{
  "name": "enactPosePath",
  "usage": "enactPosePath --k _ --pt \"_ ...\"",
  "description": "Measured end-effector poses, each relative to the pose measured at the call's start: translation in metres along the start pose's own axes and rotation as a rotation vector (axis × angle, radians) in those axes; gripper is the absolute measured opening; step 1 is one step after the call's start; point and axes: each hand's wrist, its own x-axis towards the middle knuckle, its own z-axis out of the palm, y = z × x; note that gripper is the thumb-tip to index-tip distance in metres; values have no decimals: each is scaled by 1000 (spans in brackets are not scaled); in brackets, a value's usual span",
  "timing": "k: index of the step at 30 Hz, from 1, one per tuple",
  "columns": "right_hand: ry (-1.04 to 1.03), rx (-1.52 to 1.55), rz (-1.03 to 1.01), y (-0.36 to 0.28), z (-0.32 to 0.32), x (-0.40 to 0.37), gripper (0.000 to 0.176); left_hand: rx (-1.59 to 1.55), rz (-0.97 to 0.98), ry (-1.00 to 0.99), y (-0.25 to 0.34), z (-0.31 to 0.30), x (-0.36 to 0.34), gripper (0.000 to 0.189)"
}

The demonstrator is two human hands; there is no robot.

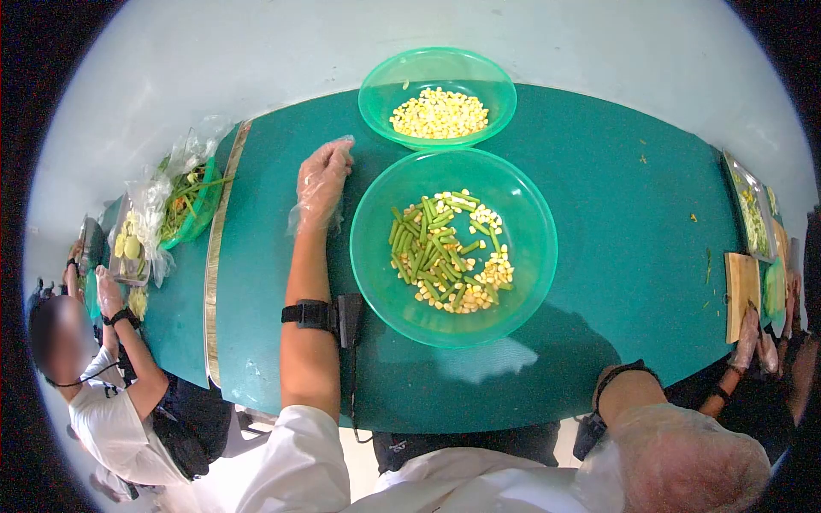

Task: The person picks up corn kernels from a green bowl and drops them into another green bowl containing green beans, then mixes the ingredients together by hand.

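My left hand (321,184), in a clear plastic glove, is over the green table just left of the two bowls. Its fingers are curled closed; whatever may be inside them is hidden. Nearest me stands a large green bowl (534,248) holding cut green beans (432,248) and yellow corn kernels (499,272). Behind it, rims close together, a smaller green bowl (492,73) contains only corn kernels (440,113). At the lower right, close to the camera, my right hand (693,462) is also gloved and apart from both bowls. Its fingers cannot be made out.
A wood-coloured strip (218,256) crosses the table on the left. Beyond it are a green basket (203,205) of vegetables and a clear tub (130,244). A person (128,410) works there. On the right, another person's gloved hand (746,338) touches a cutting board (740,295) near a tray (750,205).
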Motion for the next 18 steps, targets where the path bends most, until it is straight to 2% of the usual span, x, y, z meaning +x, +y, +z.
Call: enactPosePath --k 8,14,18 --pt "-21 -5 66 8 -2 1 49 23 17 -9 -2 -1 0 31" --pt "-13 -18 130 13 -9 2 50 92 -75 12 7 0 -2 32" --pt "23 -120 222 28 -31 10 50 124 -28 -5 8 -2 -1 33"
